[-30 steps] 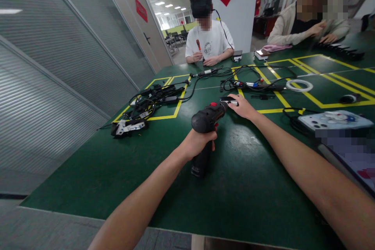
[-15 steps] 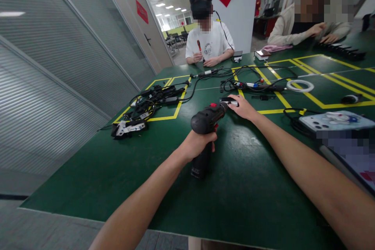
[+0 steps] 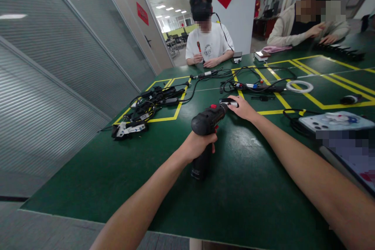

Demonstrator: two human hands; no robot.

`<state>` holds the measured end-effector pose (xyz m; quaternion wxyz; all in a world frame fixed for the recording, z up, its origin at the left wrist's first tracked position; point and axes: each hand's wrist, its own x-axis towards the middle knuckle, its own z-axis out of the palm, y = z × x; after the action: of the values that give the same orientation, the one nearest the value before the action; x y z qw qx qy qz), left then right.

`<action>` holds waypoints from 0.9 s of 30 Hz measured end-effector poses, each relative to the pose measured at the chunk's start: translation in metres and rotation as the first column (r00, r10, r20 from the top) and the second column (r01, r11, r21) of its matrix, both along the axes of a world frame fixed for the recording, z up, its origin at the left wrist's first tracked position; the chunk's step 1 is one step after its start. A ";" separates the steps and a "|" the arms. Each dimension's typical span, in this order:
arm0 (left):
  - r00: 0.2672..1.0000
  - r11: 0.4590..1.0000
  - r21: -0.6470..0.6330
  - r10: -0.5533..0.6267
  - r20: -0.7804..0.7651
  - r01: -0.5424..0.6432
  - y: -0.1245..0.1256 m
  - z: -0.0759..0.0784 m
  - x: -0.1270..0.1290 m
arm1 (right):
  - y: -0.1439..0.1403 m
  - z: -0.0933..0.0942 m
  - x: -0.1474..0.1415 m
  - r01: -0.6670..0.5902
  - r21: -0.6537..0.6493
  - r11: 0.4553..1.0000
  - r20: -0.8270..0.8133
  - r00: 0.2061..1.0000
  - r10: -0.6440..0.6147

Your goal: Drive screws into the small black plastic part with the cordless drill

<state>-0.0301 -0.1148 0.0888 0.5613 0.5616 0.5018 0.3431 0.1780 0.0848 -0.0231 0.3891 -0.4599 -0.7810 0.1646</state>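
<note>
My left hand (image 3: 199,143) grips the handle of a black cordless drill (image 3: 206,122) that stands on its base on the green table (image 3: 123,172). The drill points away from me. My right hand (image 3: 243,108) reaches to the drill's front end, its fingers closed on the silver chuck or bit (image 3: 231,103) there. A small red switch shows on top of the drill.
A pile of black cables and adapters (image 3: 149,101) lies at the left inside yellow tape lines. More cables and tools (image 3: 254,85) and a white ring (image 3: 299,86) lie beyond. A phone (image 3: 334,121) rests at the right. Two other people sit at the far side.
</note>
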 end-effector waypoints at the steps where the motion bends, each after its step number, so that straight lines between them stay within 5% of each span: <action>1: 1.000 1.000 -0.004 0.002 0.001 -0.002 0.000 0.000 0.000 | 0.001 0.000 0.000 -0.002 -0.001 1.000 -0.003 1.000 0.002; 27: 0.999 1.000 0.024 -0.014 0.040 0.013 0.003 -0.005 0.002 | 0.003 0.001 0.001 -0.017 -0.046 0.999 0.042 0.999 0.018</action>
<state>-0.0286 -0.1118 0.0838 0.5671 0.5645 0.4824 0.3565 0.1788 0.0876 -0.0223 0.3603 -0.4651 -0.7892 0.1758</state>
